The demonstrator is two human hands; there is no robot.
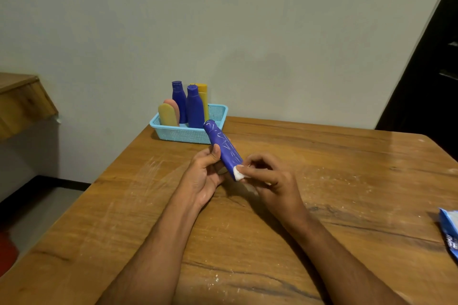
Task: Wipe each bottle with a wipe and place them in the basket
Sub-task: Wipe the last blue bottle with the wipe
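Note:
A blue bottle (222,146) streaked with white marks is tilted above the wooden table, gripped around its lower half by my left hand (207,176). My right hand (269,177) pinches a white wipe (238,174) against the bottle's near end. Behind them a light blue basket (184,134) stands at the table's far edge. It holds two upright blue bottles (195,110), a yellow bottle (203,98), a pale yellow one (168,114) and a pink one (173,105).
A blue wipes packet (449,233) lies at the table's right edge. White dust and scratches speckle the table top (322,205). A wooden shelf (22,101) juts from the wall at left, and a dark doorway (426,77) is at right.

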